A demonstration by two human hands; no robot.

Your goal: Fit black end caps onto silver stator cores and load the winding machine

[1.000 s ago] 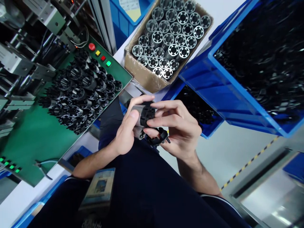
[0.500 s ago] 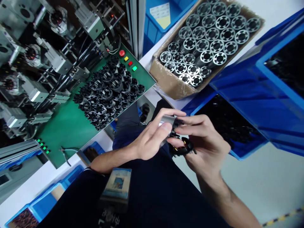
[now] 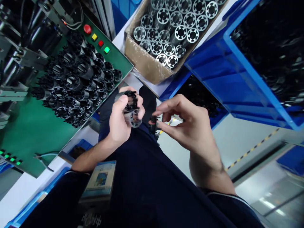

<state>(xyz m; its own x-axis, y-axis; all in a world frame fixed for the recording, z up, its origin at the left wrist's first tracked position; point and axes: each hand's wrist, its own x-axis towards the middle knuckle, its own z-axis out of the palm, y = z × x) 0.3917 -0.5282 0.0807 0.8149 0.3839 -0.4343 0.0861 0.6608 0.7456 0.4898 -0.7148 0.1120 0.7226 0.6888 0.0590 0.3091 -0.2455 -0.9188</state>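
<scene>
we note the left hand curled around two metal cylinders, one black-ended, and the right hand, fingertips nearly together, pinching a black ring nearby.

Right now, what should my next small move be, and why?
Probably bring the black pronged ring in the right hand toward the bare-ended metal core in the left hand: that visible end carries no ring, while the neighbouring core already has a black piece on its end.
</scene>
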